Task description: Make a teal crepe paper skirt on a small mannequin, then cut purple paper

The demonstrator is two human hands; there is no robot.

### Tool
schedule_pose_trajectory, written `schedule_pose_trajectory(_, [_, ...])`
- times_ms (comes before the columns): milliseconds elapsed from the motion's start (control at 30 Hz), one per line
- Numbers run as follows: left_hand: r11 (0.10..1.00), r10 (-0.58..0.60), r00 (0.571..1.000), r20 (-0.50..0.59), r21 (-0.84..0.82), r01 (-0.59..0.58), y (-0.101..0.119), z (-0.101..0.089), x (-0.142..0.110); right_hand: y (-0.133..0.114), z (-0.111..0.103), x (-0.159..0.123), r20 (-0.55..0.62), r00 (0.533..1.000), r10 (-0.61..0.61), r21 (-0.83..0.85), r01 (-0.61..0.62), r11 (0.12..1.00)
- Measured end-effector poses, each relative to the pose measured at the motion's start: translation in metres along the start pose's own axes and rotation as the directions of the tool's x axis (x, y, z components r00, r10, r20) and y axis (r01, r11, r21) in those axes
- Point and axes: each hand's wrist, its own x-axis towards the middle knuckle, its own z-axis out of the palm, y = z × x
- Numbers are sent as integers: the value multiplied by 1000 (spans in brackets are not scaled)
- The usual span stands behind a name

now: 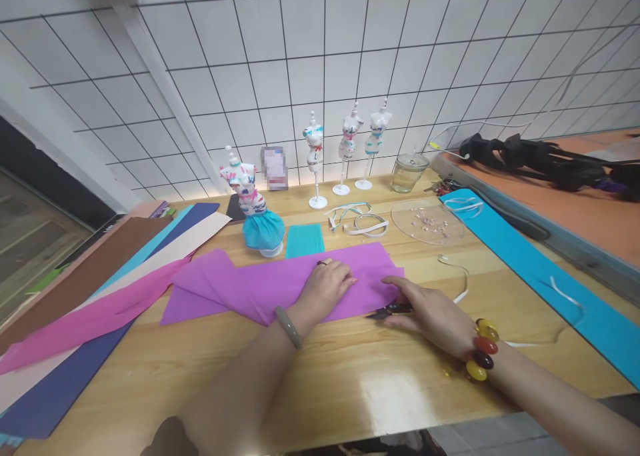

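Observation:
My left hand (327,286) lies on a purple sheet (280,279) that looks like crepe paper, fingers slightly bent and pressing it to the table. The sheet's left end is folded over in loose creases. At its right edge, my right hand (425,313) grips small black scissors (387,311), their dark tip pointing left along the sheet's near edge; the handles are mostly hidden by the fingers. Just behind the sheet are a small turquoise piece (305,241) and a mini dress form (245,189) wearing a turquoise skirt (264,231).
Several colored strips, including a pink one (110,309), lie at the left. Against the tiled wall stand three mini mannequins (315,149), a phone-like item (275,169) and a glass (410,173). Ribbons (367,226), a bead dish (427,223) and a blue strip (530,269) lie rightward.

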Motion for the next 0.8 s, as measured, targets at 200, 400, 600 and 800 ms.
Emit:
schedule_pose_trajectory(200, [1000, -3, 1000, 1, -16, 3, 0, 0, -1, -7, 5, 7, -21, 999, -31, 5, 31, 1000])
schedule_pose_trajectory(400, [1000, -11, 1000, -10, -21, 11, 0, 1, -2, -10, 8, 11, -30, 997, -67, -32, 66, 997])
schedule_pose_trajectory(600, [1000, -2, 1000, -23, -21, 1, 0, 1, -2, -8, 5, 7, -35, 998, -51, -26, 50, 998])
schedule_pose_trajectory(800, [1000, -3, 1000, -18, -7, 3, 0, 2, -2, -5, 4, 5, -40, 999, -36, -14, 35, 999])
